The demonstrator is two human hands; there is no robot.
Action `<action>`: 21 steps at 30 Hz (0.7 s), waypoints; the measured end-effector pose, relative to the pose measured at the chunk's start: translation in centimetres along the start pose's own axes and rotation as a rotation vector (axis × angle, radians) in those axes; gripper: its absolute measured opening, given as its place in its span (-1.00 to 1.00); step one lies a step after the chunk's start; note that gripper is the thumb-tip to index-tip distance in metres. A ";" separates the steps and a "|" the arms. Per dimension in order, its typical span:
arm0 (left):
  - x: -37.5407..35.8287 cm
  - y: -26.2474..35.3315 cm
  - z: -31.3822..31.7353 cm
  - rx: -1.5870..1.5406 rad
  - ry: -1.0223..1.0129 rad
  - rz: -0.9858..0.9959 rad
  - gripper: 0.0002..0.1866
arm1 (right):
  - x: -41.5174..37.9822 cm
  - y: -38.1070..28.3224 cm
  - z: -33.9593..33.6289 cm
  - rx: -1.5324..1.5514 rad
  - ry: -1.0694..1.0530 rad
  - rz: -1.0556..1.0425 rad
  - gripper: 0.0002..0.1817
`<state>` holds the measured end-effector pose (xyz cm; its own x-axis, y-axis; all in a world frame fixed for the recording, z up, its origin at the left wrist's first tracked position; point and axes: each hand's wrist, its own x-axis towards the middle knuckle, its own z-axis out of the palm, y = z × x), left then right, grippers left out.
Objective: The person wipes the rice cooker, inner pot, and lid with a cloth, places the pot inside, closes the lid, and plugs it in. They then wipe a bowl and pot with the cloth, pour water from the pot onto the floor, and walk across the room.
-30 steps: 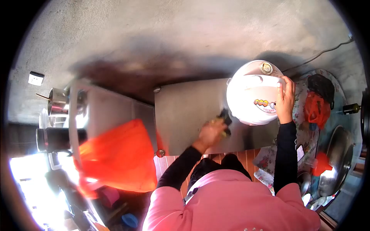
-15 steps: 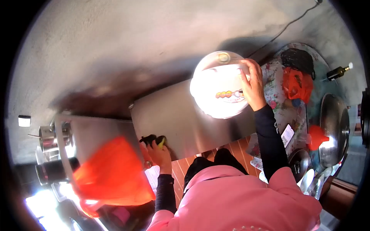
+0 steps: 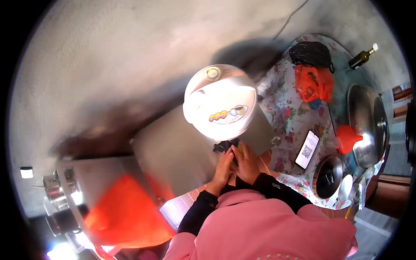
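A white rice cooker [image 3: 221, 99] with its lid down stands on the metal-topped table [image 3: 173, 151]. Just in front of it, my left hand [image 3: 221, 170] and my right hand [image 3: 245, 164] are close together on a crumpled dark cloth [image 3: 224, 146] that shows a bit of yellow-green. Both hands have their fingers closed around the cloth. Part of it is hidden under my fingers. The cooker's lid carries a printed picture of food, and my hands are off the lid.
On the right, a flowered tablecloth [image 3: 284, 151] bears a phone [image 3: 307, 149], a red bag [image 3: 314, 82], a black bag [image 3: 310, 54] and a dark pan [image 3: 328, 177]. A red funnel [image 3: 348, 139] and a large metal lid [image 3: 366, 125] lie beyond. An orange-red bag [image 3: 128, 216] is at left.
My right hand has left the cooker's lid and come down toward me. My left hand has brought the dark cloth rightward from the table's left end, and both hands now meet at it.
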<state>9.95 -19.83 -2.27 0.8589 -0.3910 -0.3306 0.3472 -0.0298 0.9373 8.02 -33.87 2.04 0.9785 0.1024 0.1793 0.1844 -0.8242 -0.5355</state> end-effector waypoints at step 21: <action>-3.8 3.2 -5.5 -0.081 0.213 -0.373 -0.68 | 0.1 6.9 -3.5 -0.338 0.053 0.057 -0.57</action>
<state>9.80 -13.37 1.36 0.7246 -0.1682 -0.6683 0.6695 -0.0579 0.7405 9.02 -41.48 1.21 0.9786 0.0288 0.2039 0.0793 -0.9665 -0.2443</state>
